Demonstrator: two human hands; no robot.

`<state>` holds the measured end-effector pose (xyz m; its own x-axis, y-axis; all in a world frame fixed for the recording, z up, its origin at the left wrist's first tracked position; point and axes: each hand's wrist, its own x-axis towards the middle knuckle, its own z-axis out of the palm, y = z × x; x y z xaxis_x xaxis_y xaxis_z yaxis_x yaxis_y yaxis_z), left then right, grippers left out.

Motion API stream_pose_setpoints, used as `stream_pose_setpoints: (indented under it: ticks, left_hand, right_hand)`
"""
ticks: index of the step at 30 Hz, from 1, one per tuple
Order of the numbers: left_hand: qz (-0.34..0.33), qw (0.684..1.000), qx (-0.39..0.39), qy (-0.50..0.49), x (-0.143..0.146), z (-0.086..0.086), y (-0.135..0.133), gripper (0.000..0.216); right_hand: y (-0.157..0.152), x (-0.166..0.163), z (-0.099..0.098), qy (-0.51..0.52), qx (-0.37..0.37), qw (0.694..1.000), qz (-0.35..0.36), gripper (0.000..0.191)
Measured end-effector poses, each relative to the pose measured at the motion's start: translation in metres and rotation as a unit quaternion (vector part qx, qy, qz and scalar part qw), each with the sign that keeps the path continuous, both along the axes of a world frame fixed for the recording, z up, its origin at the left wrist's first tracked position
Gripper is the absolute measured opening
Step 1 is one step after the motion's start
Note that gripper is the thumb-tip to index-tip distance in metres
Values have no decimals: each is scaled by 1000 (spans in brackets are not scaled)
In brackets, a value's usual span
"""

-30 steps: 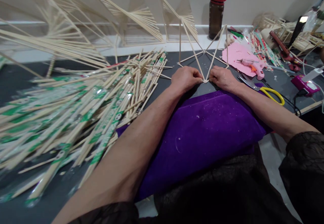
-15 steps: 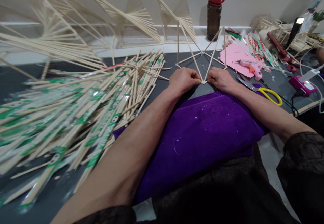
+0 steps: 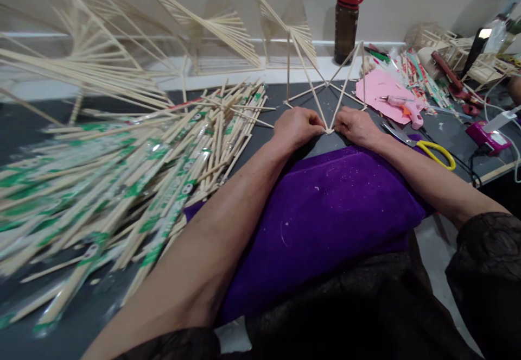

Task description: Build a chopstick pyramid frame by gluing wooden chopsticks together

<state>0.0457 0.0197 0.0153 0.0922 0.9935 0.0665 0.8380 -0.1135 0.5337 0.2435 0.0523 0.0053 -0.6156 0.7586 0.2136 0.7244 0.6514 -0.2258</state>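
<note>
A frame of pale wooden chopsticks (image 3: 308,80) stands on the dark table, its sticks joined into upright triangles. At its near corner, several sticks meet in a whitish joint (image 3: 329,131). My left hand (image 3: 299,126) pinches the frame just left of that joint, thumb and fingers closed. From the right side, my right hand (image 3: 357,126) is closed on the same corner, its fingers curled; the base sticks are mostly hidden by both hands. Below my wrists lies a folded purple cloth (image 3: 337,202), dotted with small pale scraps.
Loose and wrapped chopsticks (image 3: 163,186) are heaped at left. Twisted stick models (image 3: 220,26) stand along the wall near a red-lidded bottle (image 3: 345,29). To the right are yellow-handled scissors (image 3: 437,153), a pink glue gun (image 3: 409,107) on pink paper (image 3: 376,91), and a purple power adapter (image 3: 488,138) with cables.
The view has shifted very slightly. Both hands keep their hold at the frame's near corner, with no clear movement.
</note>
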Motion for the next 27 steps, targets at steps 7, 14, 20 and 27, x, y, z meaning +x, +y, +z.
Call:
stream_pose_setpoints:
  ticks: [7,14,20,27]
  left_hand:
    - [8,1000,-6,8,3,3,-2,21]
    - [-26,1000,-9,-15,-7,0,-4,28]
    - [-53,997,47,40,-13,-5,-7,26]
    - [-40,991,55,118,0,-2,-13,29]
  right_hand:
    - [0,0,-1,-2,-2,1000,-1,16]
    - [2,5,-1,1,-11,1000,3,15]
    - [-3,7,1,-49,22,998,34,23]
    - [-14,-1,8,-136,77,988,3,26]
